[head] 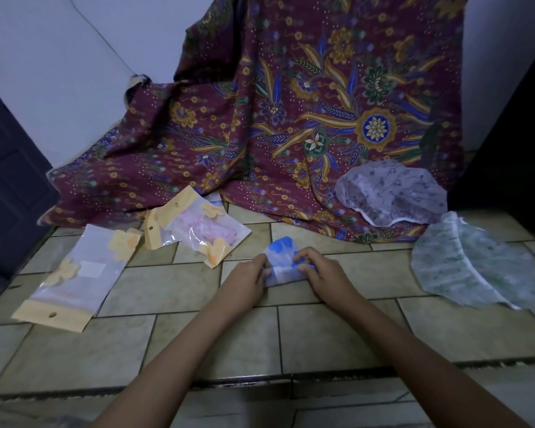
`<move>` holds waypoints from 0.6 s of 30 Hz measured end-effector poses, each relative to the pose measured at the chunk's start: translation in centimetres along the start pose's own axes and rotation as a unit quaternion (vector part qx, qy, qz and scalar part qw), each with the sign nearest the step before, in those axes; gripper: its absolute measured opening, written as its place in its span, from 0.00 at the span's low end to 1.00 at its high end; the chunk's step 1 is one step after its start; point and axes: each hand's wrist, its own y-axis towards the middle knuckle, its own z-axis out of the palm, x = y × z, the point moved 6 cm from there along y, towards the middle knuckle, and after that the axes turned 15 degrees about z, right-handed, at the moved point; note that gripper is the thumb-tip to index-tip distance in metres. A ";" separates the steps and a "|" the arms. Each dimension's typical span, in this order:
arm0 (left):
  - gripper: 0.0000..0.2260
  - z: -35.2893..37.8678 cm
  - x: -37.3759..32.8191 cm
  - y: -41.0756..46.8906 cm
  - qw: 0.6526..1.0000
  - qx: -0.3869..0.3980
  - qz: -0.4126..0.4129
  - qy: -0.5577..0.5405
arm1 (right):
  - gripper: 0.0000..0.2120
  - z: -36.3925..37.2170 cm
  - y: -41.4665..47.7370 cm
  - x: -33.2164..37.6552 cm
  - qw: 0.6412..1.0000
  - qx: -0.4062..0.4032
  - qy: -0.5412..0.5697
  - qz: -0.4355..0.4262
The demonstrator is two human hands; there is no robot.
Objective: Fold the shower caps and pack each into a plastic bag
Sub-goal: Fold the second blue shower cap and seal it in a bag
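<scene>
A small folded shower cap with blue flowers point(281, 261) lies on the tiled floor at the centre. My left hand point(247, 279) pinches its left edge and my right hand point(320, 271) pinches its right edge with curled fingers. A plastic bag with a yellow header point(71, 279) lies flat at the left. Behind it another bag point(204, 227) holds a pink folded cap. At the right lie two open caps: a purple-printed one point(393, 193) on the cloth and a green-printed one point(470, 261) on the tiles.
A maroon batik cloth point(291, 103) drapes from the wall down onto the floor behind the work spot. A dark door point(10, 186) stands at the left and dark furniture point(513, 134) at the right. A step edge point(260, 378) crosses the tiles below my forearms.
</scene>
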 end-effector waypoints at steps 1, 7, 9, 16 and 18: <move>0.05 0.0 0.1 0.1 1.000 -0.006 -0.006 0.006 | 0.05 0.2 0.1 0.1 1.000 -0.008 -0.001 0.005; 0.12 0.0 1.0 0.8 0.958 0.047 -0.059 0.276 | 0.07 1.0 1.1 0.2 0.997 -0.025 -0.049 0.046; 0.07 -0.2 0.6 0.7 0.940 0.006 -0.028 0.340 | 0.08 1.5 1.4 0.1 0.984 -0.045 -0.166 0.045; 0.07 1.7 -1.4 0.4 0.902 -0.102 0.181 0.380 | 0.08 1.9 0.3 1.9 0.898 -0.236 -0.346 -0.133; 0.06 2.1 -1.2 0.2 0.915 -0.093 0.232 0.316 | 0.04 2.3 -0.2 1.7 0.892 -0.215 -0.333 -0.217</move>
